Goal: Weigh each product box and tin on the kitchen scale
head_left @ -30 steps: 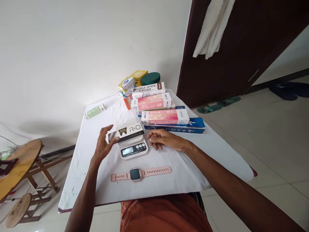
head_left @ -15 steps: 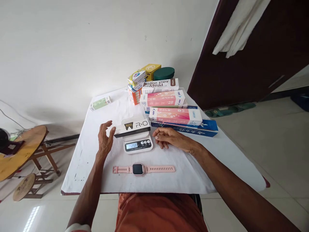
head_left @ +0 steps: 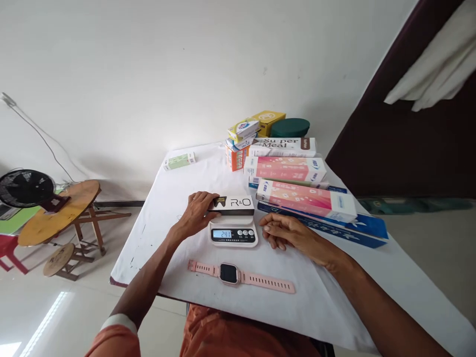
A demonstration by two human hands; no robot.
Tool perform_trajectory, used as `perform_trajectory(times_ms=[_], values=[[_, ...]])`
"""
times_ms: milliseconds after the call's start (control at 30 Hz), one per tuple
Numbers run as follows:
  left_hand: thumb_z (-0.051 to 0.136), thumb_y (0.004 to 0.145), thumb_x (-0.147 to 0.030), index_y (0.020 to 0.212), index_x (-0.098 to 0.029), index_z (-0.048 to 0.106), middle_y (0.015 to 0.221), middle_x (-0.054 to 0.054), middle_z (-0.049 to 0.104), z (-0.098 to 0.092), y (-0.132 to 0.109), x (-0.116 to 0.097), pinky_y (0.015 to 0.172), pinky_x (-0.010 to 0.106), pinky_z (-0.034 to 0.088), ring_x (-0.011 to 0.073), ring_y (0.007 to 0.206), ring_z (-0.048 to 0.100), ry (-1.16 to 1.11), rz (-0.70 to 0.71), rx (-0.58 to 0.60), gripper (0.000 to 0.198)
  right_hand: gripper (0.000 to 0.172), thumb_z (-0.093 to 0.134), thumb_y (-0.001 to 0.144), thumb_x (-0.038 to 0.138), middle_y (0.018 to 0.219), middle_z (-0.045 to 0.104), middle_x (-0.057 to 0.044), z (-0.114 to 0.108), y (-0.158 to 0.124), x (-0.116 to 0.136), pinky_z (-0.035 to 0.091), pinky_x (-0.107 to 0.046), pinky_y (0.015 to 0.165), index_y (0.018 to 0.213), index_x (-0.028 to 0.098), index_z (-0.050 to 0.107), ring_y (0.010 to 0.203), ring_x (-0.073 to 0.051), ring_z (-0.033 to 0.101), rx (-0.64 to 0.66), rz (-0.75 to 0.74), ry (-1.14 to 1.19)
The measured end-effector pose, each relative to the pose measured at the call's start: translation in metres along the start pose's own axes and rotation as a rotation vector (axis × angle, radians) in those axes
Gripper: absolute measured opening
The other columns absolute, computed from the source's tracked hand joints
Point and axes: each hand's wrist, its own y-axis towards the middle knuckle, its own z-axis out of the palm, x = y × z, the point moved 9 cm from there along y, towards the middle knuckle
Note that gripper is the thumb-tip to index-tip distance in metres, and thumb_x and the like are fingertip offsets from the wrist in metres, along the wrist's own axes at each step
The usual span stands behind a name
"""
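Note:
A black-and-white R&O box (head_left: 235, 203) lies on a small white digital scale (head_left: 233, 234) whose display reads 241. My left hand (head_left: 195, 214) has its fingers closed around the left end of that box. My right hand (head_left: 288, 232) rests on the white table (head_left: 174, 198) just right of the scale, fingers loosely curled and holding nothing. A pink smartwatch (head_left: 238, 274) lies flat in front of the scale, near the table's front edge.
Pink-and-white boxes (head_left: 297, 196), a long blue box (head_left: 353, 228), a "Super Meal" box (head_left: 284, 145), small stacked boxes (head_left: 243, 134) and a green tin (head_left: 289, 127) crowd the back right. A pale green box (head_left: 179, 160) lies back left. A round wooden table (head_left: 59, 210) with a fan (head_left: 24, 188) stands left.
My left hand went from open beside the box to closed on its left end. The scale reading dropped from about 258 to 241. The view swung left.

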Motion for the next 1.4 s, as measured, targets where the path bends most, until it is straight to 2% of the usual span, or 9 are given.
perform_trajectory(times_ms=[100, 233, 367, 500, 733, 1000, 1167, 1300, 1400], values=[[0.069, 0.095, -0.037, 0.133, -0.024, 0.057, 0.112, 0.007, 0.068, -0.024, 0.000, 0.041, 0.096, 0.042, 0.046, 0.0258, 0.105, 0.060, -0.004, -0.100, -0.084, 0.042, 0.046, 0.070, 0.090, 0.060, 0.085, 0.067, -0.004, 0.000, -0.001, 0.000, 0.041, -0.029, 0.058, 0.106, 0.018, 0.062, 0.068, -0.014, 0.060, -0.001, 0.012, -0.004], [0.068, 0.092, -0.036, 0.133, -0.024, 0.059, 0.124, 0.010, 0.065, -0.052, 0.010, 0.129, 0.102, 0.046, 0.045, 0.0305, 0.118, 0.057, 0.115, -0.353, -0.139, 0.044, 0.046, 0.071, 0.089, 0.060, 0.084, 0.067, -0.003, 0.001, -0.002, 0.004, 0.040, -0.029, 0.057, 0.104, 0.018, 0.062, 0.066, -0.013, 0.058, -0.017, 0.014, 0.003], [0.067, 0.091, -0.037, 0.134, -0.026, 0.061, 0.137, 0.015, 0.058, -0.059, 0.025, 0.210, 0.108, 0.053, 0.039, 0.0372, 0.132, 0.048, 0.257, -0.606, -0.061, 0.045, 0.046, 0.071, 0.089, 0.060, 0.083, 0.066, -0.002, 0.000, -0.001, 0.005, 0.039, -0.029, 0.056, 0.104, 0.018, 0.062, 0.065, -0.012, 0.058, -0.032, 0.019, 0.009], [0.067, 0.091, -0.040, 0.133, -0.027, 0.063, 0.144, 0.018, 0.050, -0.056, 0.039, 0.247, 0.111, 0.055, 0.033, 0.0403, 0.137, 0.041, 0.369, -0.673, -0.054, 0.044, 0.045, 0.071, 0.089, 0.059, 0.086, 0.067, -0.003, 0.000, 0.000, 0.003, 0.039, -0.028, 0.056, 0.105, 0.018, 0.061, 0.065, -0.012, 0.059, -0.027, 0.015, 0.018], [0.069, 0.087, -0.025, 0.120, -0.020, 0.067, 0.135, 0.021, 0.054, -0.050, 0.060, 0.252, 0.109, 0.057, 0.034, 0.0416, 0.132, 0.044, 0.424, -0.646, -0.190, 0.034, 0.045, 0.071, 0.089, 0.060, 0.087, 0.067, -0.003, 0.000, -0.001, 0.003, 0.041, -0.028, 0.056, 0.105, 0.018, 0.062, 0.065, -0.012, 0.059, -0.034, 0.026, 0.021], [0.059, 0.091, -0.019, 0.126, -0.015, 0.063, 0.138, 0.027, 0.050, -0.038, 0.062, 0.249, 0.095, 0.052, 0.046, 0.0407, 0.122, 0.056, 0.300, -0.703, -0.187, 0.036, 0.044, 0.075, 0.086, 0.057, 0.085, 0.066, -0.002, 0.001, -0.001, 0.007, 0.040, -0.027, 0.054, 0.102, 0.019, 0.061, 0.064, -0.012, 0.059, -0.034, -0.002, 0.044], [0.057, 0.092, -0.019, 0.124, -0.006, 0.062, 0.131, 0.031, 0.051, -0.043, 0.067, 0.238, 0.090, 0.052, 0.049, 0.0409, 0.113, 0.062, 0.243, -0.709, -0.180, 0.035, 0.043, 0.074, 0.087, 0.056, 0.085, 0.066, -0.001, 0.001, 0.000, 0.010, 0.040, -0.026, 0.054, 0.102, 0.018, 0.060, 0.065, -0.011, 0.061, -0.020, -0.032, 0.070], [0.057, 0.093, -0.023, 0.141, -0.010, 0.052, 0.145, 0.030, 0.043, -0.055, 0.079, 0.207, 0.099, 0.057, 0.047, 0.0426, 0.125, 0.055, 0.238, -0.652, -0.188, 0.049, 0.042, 0.076, 0.086, 0.053, 0.082, 0.067, -0.001, 0.001, -0.001, 0.012, 0.043, -0.025, 0.056, 0.101, 0.017, 0.061, 0.064, -0.012, 0.063, -0.017, -0.048, 0.085], [0.060, 0.095, -0.031, 0.144, -0.017, 0.051, 0.143, 0.023, 0.047, -0.057, 0.100, 0.141, 0.103, 0.053, 0.049, 0.0343, 0.119, 0.060, 0.155, -0.385, -0.238, 0.051, 0.038, 0.075, 0.086, 0.050, 0.078, 0.068, 0.000, 0.001, -0.001, 0.015, 0.044, -0.025, 0.055, 0.099, 0.017, 0.061, 0.062, -0.011, 0.063, -0.016, -0.064, 0.066]])
